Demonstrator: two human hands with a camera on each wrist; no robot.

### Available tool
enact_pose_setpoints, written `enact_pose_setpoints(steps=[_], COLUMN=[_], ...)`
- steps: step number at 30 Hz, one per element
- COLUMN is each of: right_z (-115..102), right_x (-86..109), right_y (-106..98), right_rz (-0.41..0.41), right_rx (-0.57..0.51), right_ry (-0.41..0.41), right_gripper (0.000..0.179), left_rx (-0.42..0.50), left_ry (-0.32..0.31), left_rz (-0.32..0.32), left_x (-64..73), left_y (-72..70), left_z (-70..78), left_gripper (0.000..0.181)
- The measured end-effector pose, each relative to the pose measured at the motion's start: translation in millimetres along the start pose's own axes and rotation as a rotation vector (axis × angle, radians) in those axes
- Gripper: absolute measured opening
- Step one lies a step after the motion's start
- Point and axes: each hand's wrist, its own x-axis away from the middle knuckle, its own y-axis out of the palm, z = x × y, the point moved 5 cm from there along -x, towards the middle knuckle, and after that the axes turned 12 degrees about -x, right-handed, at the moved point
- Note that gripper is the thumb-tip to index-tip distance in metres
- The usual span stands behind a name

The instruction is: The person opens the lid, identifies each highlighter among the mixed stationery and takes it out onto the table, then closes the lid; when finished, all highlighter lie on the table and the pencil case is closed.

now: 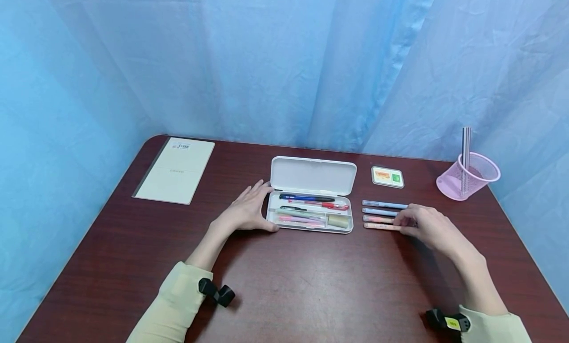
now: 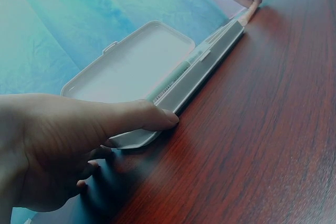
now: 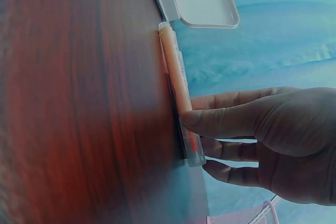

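Observation:
A white pencil case (image 1: 272, 222) lies with its lid (image 1: 313, 176) raised. In it are a blue pen (image 1: 306, 197), a red-capped pen (image 1: 318, 204), several pastel pens and a beige block. My left hand (image 1: 247, 208) rests at the case's left end, fingers spread, its straight thumb (image 2: 157, 118) along the front corner. To the right of the case, pens lie in a row, among them two blue pens (image 1: 378, 211) and a pink one (image 1: 377, 219). My right hand (image 1: 428, 225) pinches the nearest, a peach pen (image 3: 178, 72), near its right end.
A cream notebook (image 1: 175, 170) lies at the back left of the dark wooden table (image 1: 306, 288). A small clear flat box (image 1: 387, 177) sits behind the pens. A pink mesh holder (image 1: 480, 172) with striped sticks (image 1: 466, 145) stands at the back right. Blue curtains hang behind.

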Motion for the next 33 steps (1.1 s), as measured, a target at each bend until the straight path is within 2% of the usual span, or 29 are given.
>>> enact_pose_setpoints(steps=[33], right_z=[-1.5], right_x=[-1.0], right_y=[2.7], right_rz=[0.009], right_rx=[0.013], right_ry=[0.001], right_gripper=[0.016], left_rx=[0.003], left_ry=[0.000], left_rz=[-0.006], left_x=[0.1], left_y=[0.3], left_z=[0.2], left_gripper=[0.106])
